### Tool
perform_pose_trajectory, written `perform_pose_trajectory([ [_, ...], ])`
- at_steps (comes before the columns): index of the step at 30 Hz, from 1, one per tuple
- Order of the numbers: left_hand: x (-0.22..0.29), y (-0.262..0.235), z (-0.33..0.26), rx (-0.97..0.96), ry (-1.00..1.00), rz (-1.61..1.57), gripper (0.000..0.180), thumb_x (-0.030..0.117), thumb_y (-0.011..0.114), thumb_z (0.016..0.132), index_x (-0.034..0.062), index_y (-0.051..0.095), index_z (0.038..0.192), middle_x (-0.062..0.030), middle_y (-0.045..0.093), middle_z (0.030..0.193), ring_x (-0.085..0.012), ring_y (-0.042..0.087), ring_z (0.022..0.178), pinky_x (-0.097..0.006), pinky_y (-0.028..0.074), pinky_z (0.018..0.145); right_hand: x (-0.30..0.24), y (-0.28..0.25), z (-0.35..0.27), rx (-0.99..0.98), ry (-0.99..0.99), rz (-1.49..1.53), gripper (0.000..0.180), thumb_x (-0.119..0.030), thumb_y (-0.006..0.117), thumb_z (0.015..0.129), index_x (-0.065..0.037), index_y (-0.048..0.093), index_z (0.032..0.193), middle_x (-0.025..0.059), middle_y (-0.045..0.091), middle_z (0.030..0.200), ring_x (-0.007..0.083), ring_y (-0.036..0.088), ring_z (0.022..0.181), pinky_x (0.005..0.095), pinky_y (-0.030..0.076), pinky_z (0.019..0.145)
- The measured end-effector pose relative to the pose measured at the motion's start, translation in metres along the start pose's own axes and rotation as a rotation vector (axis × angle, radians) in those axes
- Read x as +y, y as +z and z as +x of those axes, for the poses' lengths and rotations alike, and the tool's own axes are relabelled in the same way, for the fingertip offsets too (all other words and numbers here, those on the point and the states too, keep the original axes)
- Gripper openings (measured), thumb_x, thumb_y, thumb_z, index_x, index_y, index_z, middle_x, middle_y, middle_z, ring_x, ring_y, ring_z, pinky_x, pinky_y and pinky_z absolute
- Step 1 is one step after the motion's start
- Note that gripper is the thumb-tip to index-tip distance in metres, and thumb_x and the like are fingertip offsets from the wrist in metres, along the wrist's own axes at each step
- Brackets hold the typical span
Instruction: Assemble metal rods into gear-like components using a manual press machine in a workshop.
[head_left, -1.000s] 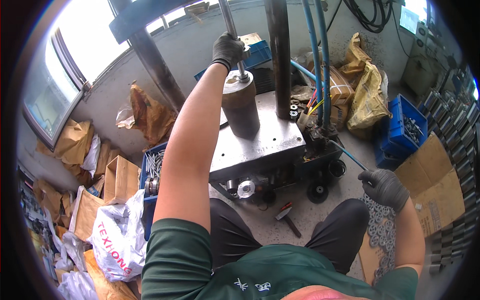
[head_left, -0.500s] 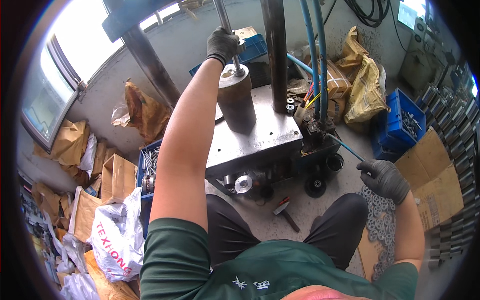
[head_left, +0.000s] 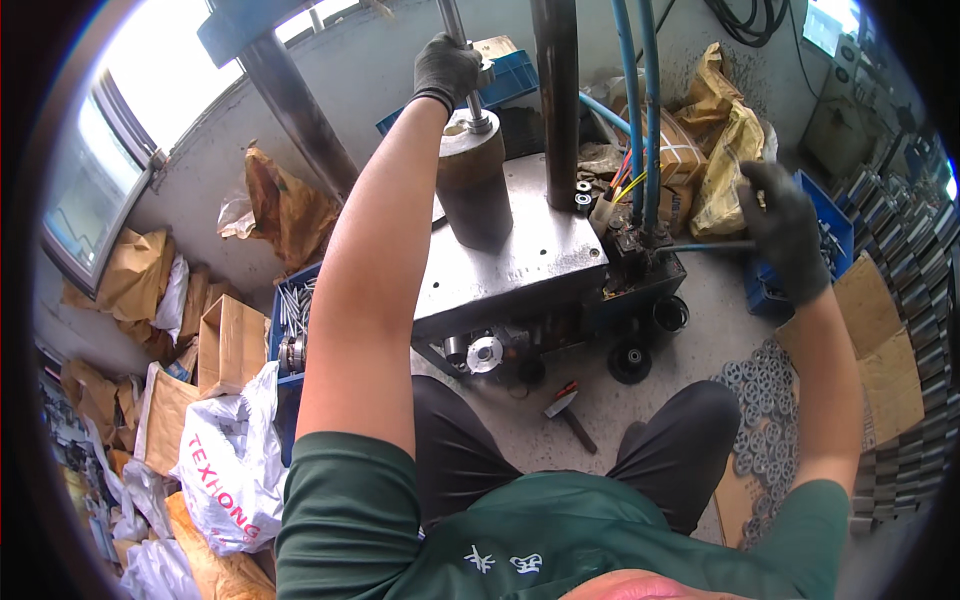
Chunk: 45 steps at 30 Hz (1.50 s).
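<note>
My left hand [head_left: 447,70], in a dark grey glove, is closed around an upright steel rod [head_left: 453,20]. A metal collar-like piece [head_left: 487,73] shows at the hand's right side. Below, the rod's lower end meets a ring on top of a thick brown metal cylinder [head_left: 473,185], which stands on a steel press table [head_left: 510,250]. My right hand [head_left: 785,230], also gloved, is raised at the outer end of a blue lever [head_left: 710,246], its fingers apart and slightly bent. Whether the palm touches the lever is hard to see. The lever joins a greasy valve block [head_left: 640,240] with blue hoses.
Flat metal rings [head_left: 765,420] lie on cardboard beside my right knee. A hammer [head_left: 570,415] rests on the floor between my legs. Blue crates [head_left: 835,220] stand at right, and another crate [head_left: 285,320] of metal parts is at left. Dark posts [head_left: 556,110] flank the cylinder.
My right hand has moved up and away from me, and its fingers have loosened from the lever. The lever's outer end has swung upward in the picture. My left hand stays on the rod.
</note>
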<state>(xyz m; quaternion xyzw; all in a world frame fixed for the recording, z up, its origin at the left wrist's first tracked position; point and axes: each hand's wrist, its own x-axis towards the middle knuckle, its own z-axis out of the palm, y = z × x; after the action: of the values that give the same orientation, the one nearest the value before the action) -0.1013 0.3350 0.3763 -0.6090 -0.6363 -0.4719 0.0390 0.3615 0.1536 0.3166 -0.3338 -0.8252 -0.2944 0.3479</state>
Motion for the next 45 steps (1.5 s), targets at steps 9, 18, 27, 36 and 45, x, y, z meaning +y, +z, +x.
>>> perform_pose_trajectory([
  [9, -0.023, 0.011, 0.010, -0.048, 0.250, 0.251, 0.036, 0.029, 0.072, 0.085, 0.0042, 0.073, 0.111, -0.0202, 0.077, 0.102, -0.0345, 0.076, 0.100, -0.042, 0.059, 0.093, 0.024, 0.029, 0.029, 0.025, 0.194, 0.068, 0.030, -0.005, 0.064, 0.091, -0.006, 0.067, 0.122, 0.0203, 0.071, 0.104, 0.0384, 0.070, 0.092, 0.0451, 0.058, 0.082],
  [18, -0.026, 0.008, 0.011, -0.147, 0.316, 0.234, 0.041, 0.050, 0.077, 0.082, 0.0148, 0.080, 0.104, -0.0121, 0.074, 0.109, -0.0300, 0.072, 0.106, -0.041, 0.059, 0.095, -0.026, -0.043, -0.074, -0.637, 0.334, 0.356, 0.040, -0.001, 0.063, 0.083, -0.002, 0.070, 0.122, 0.0224, 0.071, 0.105, 0.0404, 0.070, 0.097, 0.0472, 0.057, 0.086],
  [27, -0.016, 0.011, 0.007, -0.161, 0.353, 0.424, 0.038, 0.049, 0.074, 0.084, 0.0166, 0.081, 0.102, -0.0088, 0.073, 0.106, -0.0249, 0.070, 0.105, -0.040, 0.060, 0.093, -0.047, -0.042, -0.052, -0.674, 0.258, 0.343, 0.037, -0.007, 0.063, 0.080, -0.004, 0.072, 0.116, 0.0219, 0.072, 0.099, 0.0412, 0.070, 0.092, 0.0463, 0.057, 0.083],
  [36, -0.022, 0.003, 0.008, -0.096, 0.249, 0.198, 0.032, 0.025, 0.079, 0.084, 0.0055, 0.070, 0.109, -0.0147, 0.077, 0.100, -0.0305, 0.075, 0.097, -0.040, 0.059, 0.090, -0.060, -0.049, -0.101, -0.665, 0.301, 0.355, 0.032, -0.008, 0.062, 0.079, -0.008, 0.075, 0.108, 0.0204, 0.070, 0.087, 0.0405, 0.070, 0.082, 0.0491, 0.057, 0.077],
  [45, -0.054, 0.012, 0.033, -0.122, 0.244, 0.261, 0.039, 0.052, 0.082, 0.078, 0.0164, 0.081, 0.092, -0.0047, 0.072, 0.103, -0.0224, 0.070, 0.100, -0.036, 0.058, 0.093, -0.069, -0.055, -0.109, -0.992, 0.288, 0.343, 0.017, -0.018, 0.066, 0.081, -0.007, 0.074, 0.092, 0.0184, 0.070, 0.083, 0.0387, 0.070, 0.080, 0.0475, 0.056, 0.074],
])
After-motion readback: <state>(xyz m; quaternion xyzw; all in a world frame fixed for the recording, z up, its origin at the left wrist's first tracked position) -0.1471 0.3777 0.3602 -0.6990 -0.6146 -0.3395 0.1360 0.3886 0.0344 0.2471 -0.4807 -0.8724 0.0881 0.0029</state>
